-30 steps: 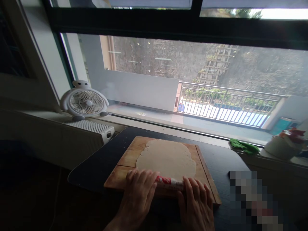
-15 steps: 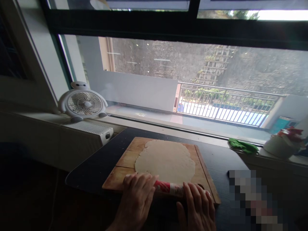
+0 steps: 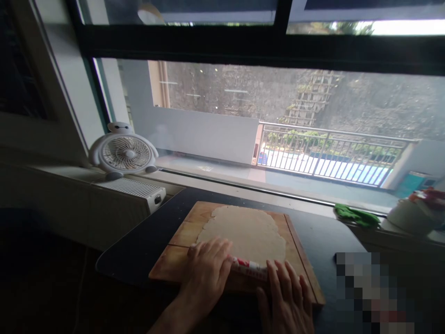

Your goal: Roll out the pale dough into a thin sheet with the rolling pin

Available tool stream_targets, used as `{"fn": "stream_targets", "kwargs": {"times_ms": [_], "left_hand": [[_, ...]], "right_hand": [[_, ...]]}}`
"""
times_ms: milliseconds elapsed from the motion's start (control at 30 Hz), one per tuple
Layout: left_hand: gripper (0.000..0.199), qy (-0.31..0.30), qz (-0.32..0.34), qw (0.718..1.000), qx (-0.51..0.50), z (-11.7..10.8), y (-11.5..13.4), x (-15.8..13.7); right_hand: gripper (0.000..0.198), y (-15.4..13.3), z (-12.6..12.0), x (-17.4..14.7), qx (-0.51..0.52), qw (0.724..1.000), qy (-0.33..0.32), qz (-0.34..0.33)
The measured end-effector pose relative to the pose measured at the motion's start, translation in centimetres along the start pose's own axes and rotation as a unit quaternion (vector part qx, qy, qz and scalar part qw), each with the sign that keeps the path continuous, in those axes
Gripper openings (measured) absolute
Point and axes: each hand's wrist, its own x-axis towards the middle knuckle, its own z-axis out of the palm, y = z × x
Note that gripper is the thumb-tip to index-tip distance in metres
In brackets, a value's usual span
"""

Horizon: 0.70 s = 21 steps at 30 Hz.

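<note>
A wide, thin sheet of pale dough [image 3: 245, 232] lies on a wooden board [image 3: 184, 229], its outline uneven. Across its near edge lies a cylinder with a red and white printed wrapper [image 3: 251, 268]. My left hand [image 3: 208, 266] is closed over the cylinder's left end, fingers curved down on it. Over the right end, my right hand [image 3: 287, 294] rests with its fingers bent across the top and the thumb toward me. Both ends of the cylinder are hidden under the hands.
The board sits on a dark table [image 3: 139, 246] by a large window. A white fan [image 3: 128, 155] stands on a white box-like unit [image 3: 139, 190] to the left. On the sill at right are a green cloth [image 3: 356, 215] and a white pot [image 3: 410, 215]. A pixelated patch covers the lower right.
The cylinder has rolled slightly away from me, and its printed side now shows more white. My left hand has moved forward with it. The whole view has shifted a little.
</note>
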Motion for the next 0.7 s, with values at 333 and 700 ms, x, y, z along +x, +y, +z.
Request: {"fn": "stream_targets", "kwargs": {"times_ms": [333,700], "left_hand": [[0.03,0.019,-0.013,1.0,0.01,2.1,-0.3,5.1],[0.03,-0.033,-0.029,0.999,0.01,3.7,-0.8,10.3]], "right_hand": [[0.04,1.0,0.8,5.4,-0.003,0.995,-0.08,0.067],[0.042,2.3,1.1,8.7,0.02,0.982,-0.15,0.11]]}}
